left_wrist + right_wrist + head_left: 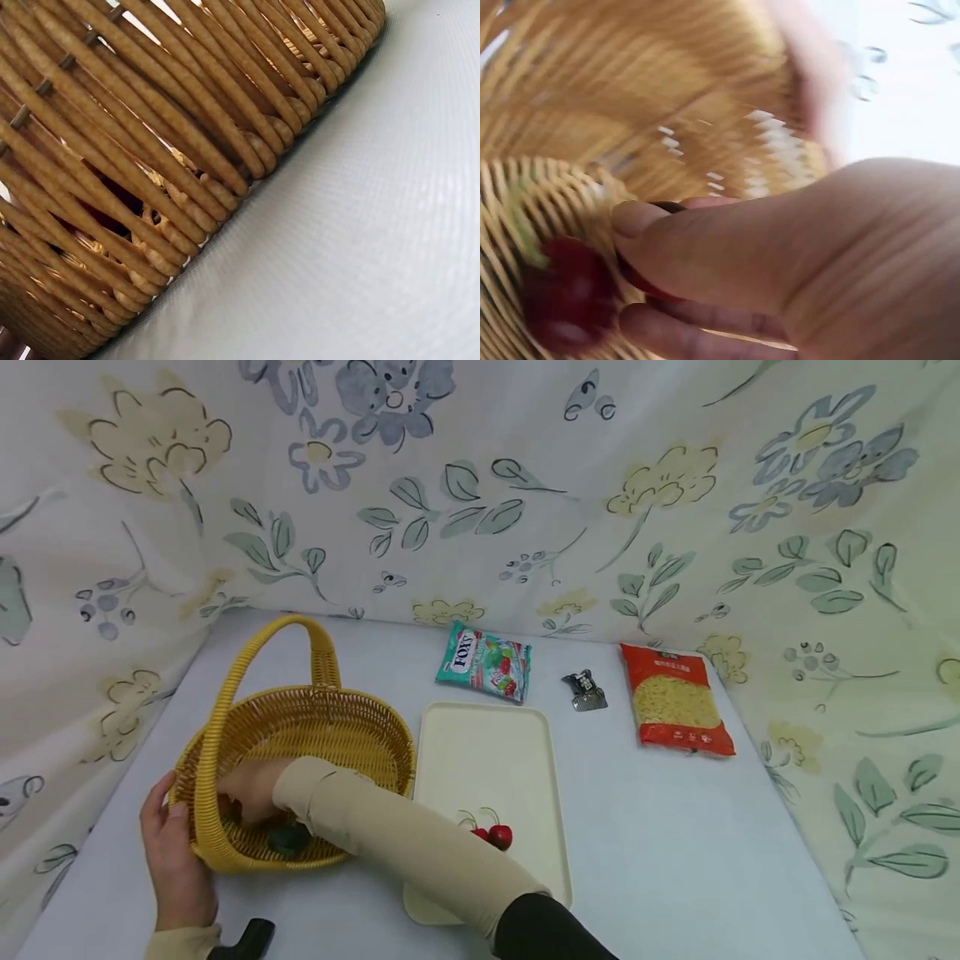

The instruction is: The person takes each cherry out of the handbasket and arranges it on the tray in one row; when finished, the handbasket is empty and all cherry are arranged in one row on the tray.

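My left hand [178,860] grips the left rim of the yellow wicker basket [367,718], thumb toward the handle's foot. Inside the basket my right hand [255,787] reaches down near the left wall. In the right wrist view, its thumb and fingers pinch a dark red thing [649,283], mostly hidden by the hand. Beside the fingertips lies a dark red round fruit [570,296] with a pale green stem, blurred. A dark green rounded thing [288,839] lies on the basket floor. The left wrist view shows only the basket's outer wall [187,135] and the white table.
Right of the basket is a cream tray [487,752] with red cherries [500,837], partly behind my right forearm. Farther back lie a green FOX'S candy bag [483,662], a small dark hair clip with comb teeth [585,691] and a red pasta bag [677,700].
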{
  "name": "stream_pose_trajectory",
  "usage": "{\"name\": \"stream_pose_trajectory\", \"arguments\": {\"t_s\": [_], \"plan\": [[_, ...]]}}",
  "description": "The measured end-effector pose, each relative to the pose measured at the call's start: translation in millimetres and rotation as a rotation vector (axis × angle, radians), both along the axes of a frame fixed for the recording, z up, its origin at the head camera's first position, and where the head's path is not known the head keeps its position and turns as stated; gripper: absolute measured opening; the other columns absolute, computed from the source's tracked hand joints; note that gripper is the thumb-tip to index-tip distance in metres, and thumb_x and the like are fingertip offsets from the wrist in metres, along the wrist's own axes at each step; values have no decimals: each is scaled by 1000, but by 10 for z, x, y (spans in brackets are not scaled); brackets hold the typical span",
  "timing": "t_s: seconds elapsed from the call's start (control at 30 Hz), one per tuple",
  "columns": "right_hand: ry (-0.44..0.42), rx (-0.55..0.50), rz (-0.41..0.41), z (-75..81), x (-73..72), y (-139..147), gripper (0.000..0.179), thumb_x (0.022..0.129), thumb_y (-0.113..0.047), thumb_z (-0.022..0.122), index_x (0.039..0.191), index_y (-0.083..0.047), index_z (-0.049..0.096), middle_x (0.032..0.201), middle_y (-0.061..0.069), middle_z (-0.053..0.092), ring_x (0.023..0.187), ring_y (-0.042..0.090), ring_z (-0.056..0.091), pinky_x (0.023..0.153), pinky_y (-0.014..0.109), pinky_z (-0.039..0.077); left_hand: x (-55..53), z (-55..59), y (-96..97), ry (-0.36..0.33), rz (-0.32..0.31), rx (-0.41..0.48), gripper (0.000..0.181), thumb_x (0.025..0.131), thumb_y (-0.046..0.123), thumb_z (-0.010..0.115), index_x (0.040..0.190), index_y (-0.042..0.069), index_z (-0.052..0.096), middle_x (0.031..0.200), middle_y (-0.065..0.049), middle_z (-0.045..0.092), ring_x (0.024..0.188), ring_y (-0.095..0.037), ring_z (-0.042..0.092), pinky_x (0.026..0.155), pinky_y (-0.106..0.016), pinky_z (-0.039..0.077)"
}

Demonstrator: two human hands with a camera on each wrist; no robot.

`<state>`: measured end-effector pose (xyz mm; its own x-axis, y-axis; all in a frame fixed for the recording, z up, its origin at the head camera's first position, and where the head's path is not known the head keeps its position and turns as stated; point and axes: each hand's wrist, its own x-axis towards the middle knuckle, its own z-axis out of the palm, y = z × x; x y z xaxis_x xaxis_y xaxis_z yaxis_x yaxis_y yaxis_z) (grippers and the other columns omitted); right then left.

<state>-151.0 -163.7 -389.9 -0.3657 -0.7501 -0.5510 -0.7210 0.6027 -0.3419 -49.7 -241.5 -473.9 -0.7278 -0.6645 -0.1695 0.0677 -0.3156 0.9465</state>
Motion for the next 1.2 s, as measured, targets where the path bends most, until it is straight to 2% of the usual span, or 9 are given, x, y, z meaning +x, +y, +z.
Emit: {"name": "stream_pose_trajectory", "arguments": {"t_s": [0.1,0.2,0.33,0.47,0.63,0.77,0.9,1.07,1.2], "plan": [[43,-116,27,179,-118,258,31,91,-13,63,117,-27,56,104,-15,53,91,-2,48,73,9,39,-10,-21,21,-16,-21,-28,42,103,21,32,145,23,33,146,2,27,123,-12,42,80,-9,47],[83,-290,-1,415,-190,611,31,93,-17,61,122,-26,56,113,-15,53,100,-4,45,81,6,35,-1,-14,-3,-36,-4,-31,41,103,22,33,144,24,34,142,2,30,117,-11,46,76,-9,48],[13,-548,-136,612,-150,1245,30,93,-19,63,122,-18,54,116,-10,54,104,-4,47,85,6,39,-5,-25,-46,-36,59,33,38,103,20,37,141,23,38,135,3,35,108,-9,51,70,-11,50],[-4,-705,-297,601,0,1984,31,92,-14,63,121,-10,51,112,-2,58,96,1,54,79,12,48,-19,-63,-36,38,77,92,38,103,16,38,141,20,37,136,1,34,114,-12,52,74,-13,52],[70,-713,-512,355,259,2760,41,93,-14,63,130,-7,49,118,1,61,97,11,60,75,21,52,-53,-81,9,124,66,55,39,102,13,39,141,16,36,137,-3,34,119,-15,50,79,-12,51],[137,-681,-653,121,444,3156,37,91,-11,64,126,-9,51,114,0,64,99,13,62,75,25,54,-72,-63,5,94,63,11,38,103,14,38,141,18,38,135,-1,35,115,-12,51,76,-10,50],[187,-615,-773,-68,552,3416,36,87,-10,70,118,-12,52,108,-2,66,93,13,63,71,27,54,-74,-41,-19,66,74,25,38,102,13,37,140,20,40,132,0,35,109,-11,52,73,-10,50],[208,-473,-809,-281,629,3600,32,84,-5,71,112,-13,56,108,0,60,93,16,60,70,24,52,-70,-29,-11,82,82,57,38,102,11,37,139,19,41,132,0,35,107,-12,53,71,-11,51],[209,-466,-771,-393,663,3650,34,82,2,70,111,-10,57,109,2,60,95,18,61,72,26,52,-74,-27,14,107,73,83,39,102,12,38,140,18,40,134,-1,35,108,-12,53,71,-12,51]]}}
